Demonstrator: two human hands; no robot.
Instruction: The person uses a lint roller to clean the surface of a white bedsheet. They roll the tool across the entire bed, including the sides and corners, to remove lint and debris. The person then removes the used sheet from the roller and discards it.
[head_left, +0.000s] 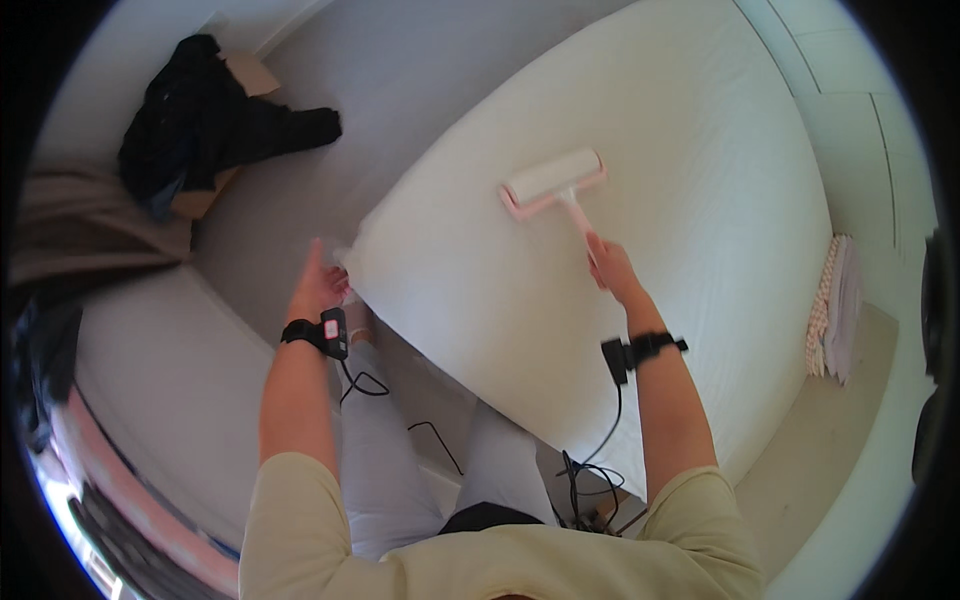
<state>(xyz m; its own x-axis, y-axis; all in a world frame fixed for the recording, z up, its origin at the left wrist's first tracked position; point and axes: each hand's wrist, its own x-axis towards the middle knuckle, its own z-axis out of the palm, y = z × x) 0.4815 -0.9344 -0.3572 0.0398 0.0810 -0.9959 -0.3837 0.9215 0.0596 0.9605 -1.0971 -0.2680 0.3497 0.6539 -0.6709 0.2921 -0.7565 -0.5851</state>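
My right hand (613, 268) grips the handle of a large lint roller (553, 178) with a pink frame and a white roll. The roller is over the white fitted sheet of a mattress (697, 187); whether it touches the cloth I cannot tell. My left hand (321, 281) is at the mattress's left corner, thumb side up and fingers partly curled. A blurred, whitish bit shows beside those fingers, and I cannot tell whether it is held or part of the sheet. Each wrist wears a black strap with a small device, and a cable hangs from it.
Dark clothing (217, 120) lies over a cardboard box (253, 73) at upper left. Brown cloth (97, 217) hangs at the left. Folded textiles (836, 311) stand by the mattress's right side. Black cables (589, 480) dangle near my legs, and white panelling (862, 150) borders the right.
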